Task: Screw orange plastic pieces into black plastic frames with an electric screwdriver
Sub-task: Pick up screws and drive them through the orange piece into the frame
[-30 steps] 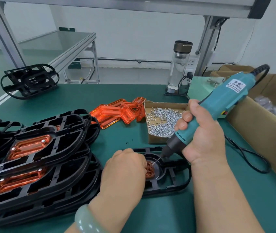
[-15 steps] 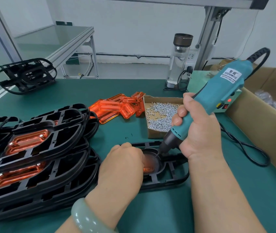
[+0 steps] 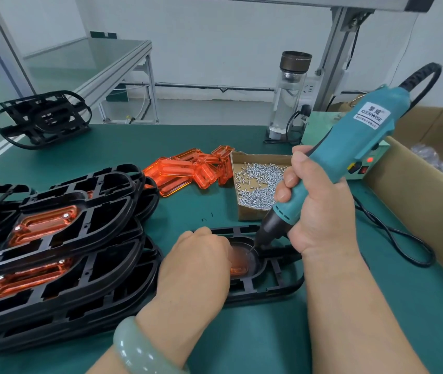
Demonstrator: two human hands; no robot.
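A black plastic frame [image 3: 274,282] lies flat on the green table in front of me. An orange piece [image 3: 239,261] sits in its middle recess, mostly hidden by my left hand [image 3: 196,268], which rests on the frame with curled fingers. My right hand [image 3: 315,209] grips the teal electric screwdriver [image 3: 350,147]. The tool is tilted, its bit tip touching the orange piece at the recess's right end. Loose orange pieces [image 3: 190,171] lie in a pile beyond the frame. An open cardboard box of screws [image 3: 258,184] stands beside that pile.
A stack of black frames with orange pieces fitted [image 3: 53,238] fills the left side. Another black frame [image 3: 42,118] lies far left at the back. A clear bottle [image 3: 288,95] stands behind the screws. A large cardboard box [image 3: 431,190] lines the right edge, with the screwdriver's cable [image 3: 393,236] beside it.
The screwdriver has tipped more upright and its bit has come down onto the orange piece's right end. My left hand has stayed on the frame.
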